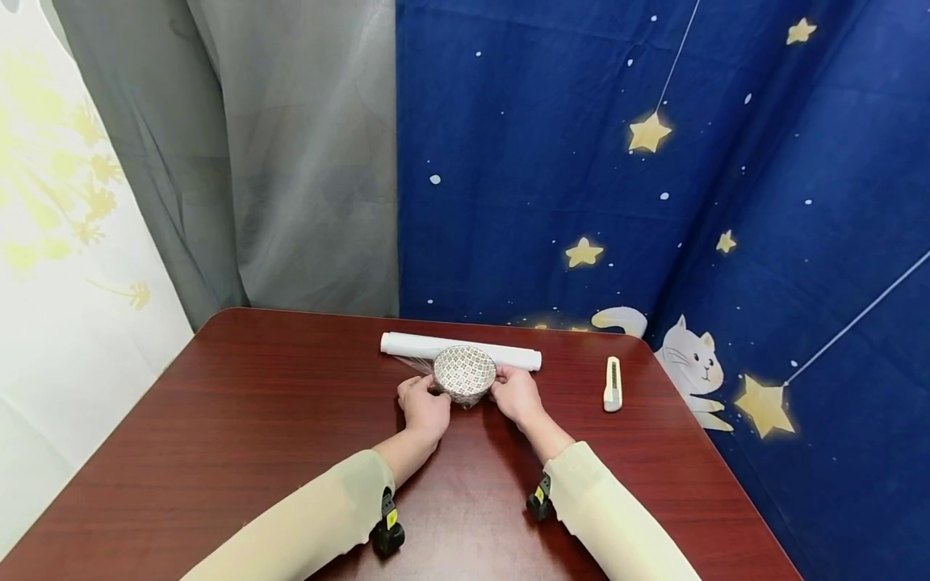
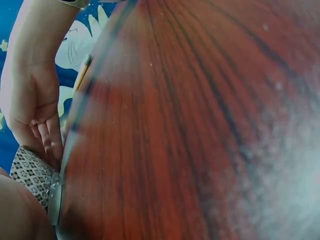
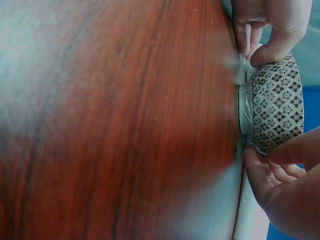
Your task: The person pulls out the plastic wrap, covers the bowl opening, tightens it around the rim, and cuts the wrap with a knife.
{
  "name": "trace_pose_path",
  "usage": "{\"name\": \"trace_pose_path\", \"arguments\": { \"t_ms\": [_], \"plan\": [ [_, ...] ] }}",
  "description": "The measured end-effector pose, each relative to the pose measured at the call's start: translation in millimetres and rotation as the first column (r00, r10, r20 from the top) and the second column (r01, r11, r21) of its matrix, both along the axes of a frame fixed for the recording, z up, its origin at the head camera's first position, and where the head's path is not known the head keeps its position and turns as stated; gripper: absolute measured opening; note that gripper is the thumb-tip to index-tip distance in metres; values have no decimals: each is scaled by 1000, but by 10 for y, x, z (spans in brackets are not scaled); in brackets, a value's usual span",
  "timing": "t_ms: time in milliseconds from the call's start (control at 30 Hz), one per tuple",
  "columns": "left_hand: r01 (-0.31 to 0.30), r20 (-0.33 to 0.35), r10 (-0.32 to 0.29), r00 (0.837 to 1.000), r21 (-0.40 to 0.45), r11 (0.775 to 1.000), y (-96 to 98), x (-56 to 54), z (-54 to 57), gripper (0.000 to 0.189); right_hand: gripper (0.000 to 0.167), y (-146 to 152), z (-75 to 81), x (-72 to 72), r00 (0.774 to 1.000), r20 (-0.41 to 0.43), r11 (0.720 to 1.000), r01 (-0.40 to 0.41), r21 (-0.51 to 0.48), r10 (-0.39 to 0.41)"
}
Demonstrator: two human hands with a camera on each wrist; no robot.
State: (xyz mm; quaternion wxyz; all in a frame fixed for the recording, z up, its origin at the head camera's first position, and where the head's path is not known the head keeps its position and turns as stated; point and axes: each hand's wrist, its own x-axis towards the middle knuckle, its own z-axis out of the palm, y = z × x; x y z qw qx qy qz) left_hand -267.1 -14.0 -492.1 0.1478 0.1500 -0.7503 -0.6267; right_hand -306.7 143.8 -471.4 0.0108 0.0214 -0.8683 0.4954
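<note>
A small bowl (image 1: 465,369) with a brown floral pattern stands upright on the table, clear plastic wrap (image 3: 246,107) bunched around its foot and lower wall. On the bowl's left side my left hand (image 1: 425,410) pinches the wrap between thumb and fingers, close to the tabletop. Opposite it, my right hand (image 1: 519,395) pinches the wrap low on the right side, thumb against the patterned wall (image 3: 280,100). Just behind the bowl lies a white roll of plastic wrap (image 1: 508,356), a thin sheet stretching from it toward the bowl. In the left wrist view the near hand hides part of the bowl (image 2: 31,172).
A pale utility knife (image 1: 613,386) lies at the right of the dark red wooden table (image 1: 291,387). Behind the table's far edge hang a grey curtain (image 1: 312,161) and a blue star-patterned curtain (image 1: 523,161). A white curtain (image 1: 73,323) hangs at the left.
</note>
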Motion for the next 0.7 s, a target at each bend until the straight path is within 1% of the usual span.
{"name": "trace_pose_path", "arguments": {
  "t_ms": [167, 233, 367, 433, 533, 567, 633, 700],
  "plan": [
    [62, 15, -62, 998, -11, 998, -25, -29, -11, 58, 31, -3, -9, 2, 1000, 0, 1000, -12, -9, 12],
    [69, 18, -69, 997, 29, 997, -28, -42, -19, 61, 31, -5, -12, 4, 1000, 2, 1000, -17, -9, 17],
    [59, -19, -57, 998, 139, 988, -10, -48, -44, 61, 32, -10, -19, 2, 1000, 9, 1000, -14, -8, 14],
    [64, -38, -58, 998, 160, 985, 20, -34, -65, 62, 32, -10, -21, -3, 1000, 10, 1000, -9, -5, 9],
    [76, -65, -67, 996, 147, 986, 93, -7, -98, 69, 31, -12, -19, -9, 1000, 13, 1000, -3, -11, 3],
    [74, -72, -65, 995, 124, 989, 126, 8, -108, 73, 31, -13, -20, -13, 1000, 13, 1000, -2, -13, 2],
    [60, -67, -55, 996, 87, 994, 197, 26, -128, 82, 31, -16, -17, -11, 1000, 16, 1000, -2, -22, 3],
    [36, -64, -32, 997, 68, 997, 271, 43, -133, 92, 31, -17, -16, -9, 1000, 21, 999, -1, -33, 2]
  ]
}}
